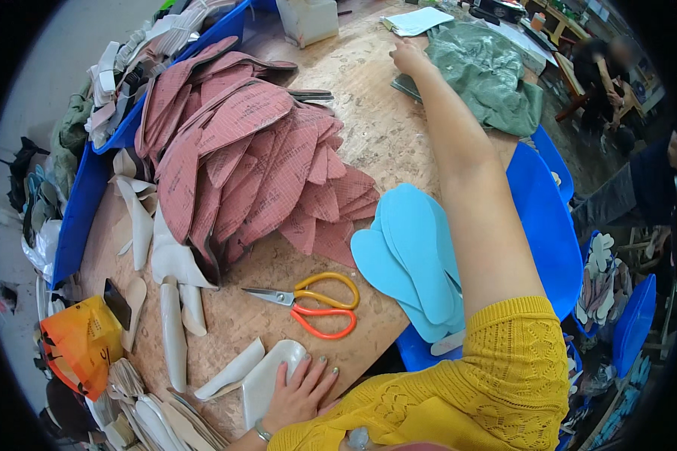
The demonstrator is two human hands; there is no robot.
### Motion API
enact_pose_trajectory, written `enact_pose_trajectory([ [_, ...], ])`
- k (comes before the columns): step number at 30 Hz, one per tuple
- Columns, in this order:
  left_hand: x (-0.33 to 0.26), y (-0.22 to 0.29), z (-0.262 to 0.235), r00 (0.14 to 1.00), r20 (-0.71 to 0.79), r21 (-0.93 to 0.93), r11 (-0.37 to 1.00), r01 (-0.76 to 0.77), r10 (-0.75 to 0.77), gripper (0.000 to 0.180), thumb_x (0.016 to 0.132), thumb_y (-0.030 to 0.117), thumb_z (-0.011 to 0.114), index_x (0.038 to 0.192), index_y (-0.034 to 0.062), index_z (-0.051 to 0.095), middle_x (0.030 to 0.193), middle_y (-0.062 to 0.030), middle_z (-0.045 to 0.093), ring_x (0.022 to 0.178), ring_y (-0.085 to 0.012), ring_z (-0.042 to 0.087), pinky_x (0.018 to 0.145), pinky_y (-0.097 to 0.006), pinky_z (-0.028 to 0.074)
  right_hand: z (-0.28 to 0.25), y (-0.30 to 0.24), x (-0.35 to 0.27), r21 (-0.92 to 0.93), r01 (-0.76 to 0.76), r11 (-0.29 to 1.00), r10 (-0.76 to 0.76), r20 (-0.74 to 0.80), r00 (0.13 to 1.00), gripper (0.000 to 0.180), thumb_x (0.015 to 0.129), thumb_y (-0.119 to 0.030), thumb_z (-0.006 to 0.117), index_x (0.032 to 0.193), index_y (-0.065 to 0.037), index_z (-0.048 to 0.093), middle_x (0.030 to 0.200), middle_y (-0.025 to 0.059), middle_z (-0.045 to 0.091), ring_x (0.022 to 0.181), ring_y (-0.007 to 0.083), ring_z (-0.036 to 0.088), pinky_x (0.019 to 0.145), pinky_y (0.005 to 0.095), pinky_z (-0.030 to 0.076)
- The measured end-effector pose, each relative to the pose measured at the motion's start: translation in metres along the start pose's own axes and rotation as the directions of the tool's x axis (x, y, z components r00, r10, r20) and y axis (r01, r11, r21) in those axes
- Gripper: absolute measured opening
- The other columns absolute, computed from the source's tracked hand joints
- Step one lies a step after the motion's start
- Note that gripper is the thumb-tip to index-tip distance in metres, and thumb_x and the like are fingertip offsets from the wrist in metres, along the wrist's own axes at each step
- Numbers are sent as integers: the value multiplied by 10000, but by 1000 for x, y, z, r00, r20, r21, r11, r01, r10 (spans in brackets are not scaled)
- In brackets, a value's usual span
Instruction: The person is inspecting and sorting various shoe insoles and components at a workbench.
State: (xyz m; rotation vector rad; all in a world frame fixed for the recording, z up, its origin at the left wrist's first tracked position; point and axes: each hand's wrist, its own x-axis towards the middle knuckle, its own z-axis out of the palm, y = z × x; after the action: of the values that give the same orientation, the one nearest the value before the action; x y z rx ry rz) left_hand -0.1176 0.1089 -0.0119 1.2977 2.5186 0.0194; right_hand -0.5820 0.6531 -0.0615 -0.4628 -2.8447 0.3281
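My left hand (299, 395) lies flat with its fingers spread, on a white curved piece (267, 372) near the table's front edge. Stretched far forward, my right hand (410, 57) is beside a crumpled green plastic sack (481, 71). Its fingers look curled, and what they hold, if anything, is too small to make out. A big heap of pink shoe insoles (256, 158) covers the left middle of the table. Scissors (308, 301) with one yellow and one red handle lie open in front of it. To their right is a fanned stack of light blue insoles (406, 255).
Rolled white pieces (173, 331) and an orange bag (83, 342) lie at the left. A blue bin (75, 210) edges the table there; more blue bins (541, 218) stand at the right. White paper (417, 21) lies at the far edge. Another person (605, 79) sits at the far right.
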Motion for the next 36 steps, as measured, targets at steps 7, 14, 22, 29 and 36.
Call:
enact_pose_trajectory([
  [7,-2,-8,14,998,14,25,997,-66,66,569,842,511,606,1340,246,535,1381,-20,481,1322,-240,369,1075,-558,206,31,75,73,-317,15,948,3,55,998,536,919,-414,561,1375,-140,497,1516,149,316,1404,370,293,1109,485,336],
  [14,-10,-7,11,996,89,-52,999,0,5,515,848,405,597,1329,230,543,1380,-39,485,1294,-276,393,1065,-619,192,77,42,97,-228,3,974,-29,-111,993,576,990,-499,377,1331,-60,530,1404,228,449,1384,400,303,1140,490,239],
  [22,-11,-10,17,992,121,-73,997,-21,29,530,860,411,573,1362,251,514,1414,-27,460,1324,-284,358,1091,-620,152,55,40,86,-173,-142,975,119,-137,983,518,991,-452,396,1396,-140,478,1469,175,395,1401,381,287,1133,500,260],
  [29,-4,-8,13,999,-33,11,999,-41,41,553,841,483,608,1338,250,545,1385,-9,488,1316,-226,379,1085,-556,212,-9,42,62,232,46,972,80,-507,858,387,897,-233,577,1237,-48,578,1268,182,552,1187,375,523,990,455,455],
  [36,-2,2,0,996,-74,-129,991,42,-52,570,838,469,627,1326,184,547,1401,-43,480,1315,-252,391,1098,-543,224,-129,2,-29,351,397,848,13,-763,646,343,748,-78,637,1077,1,693,1053,192,684,927,275,672,813,355,518],
])
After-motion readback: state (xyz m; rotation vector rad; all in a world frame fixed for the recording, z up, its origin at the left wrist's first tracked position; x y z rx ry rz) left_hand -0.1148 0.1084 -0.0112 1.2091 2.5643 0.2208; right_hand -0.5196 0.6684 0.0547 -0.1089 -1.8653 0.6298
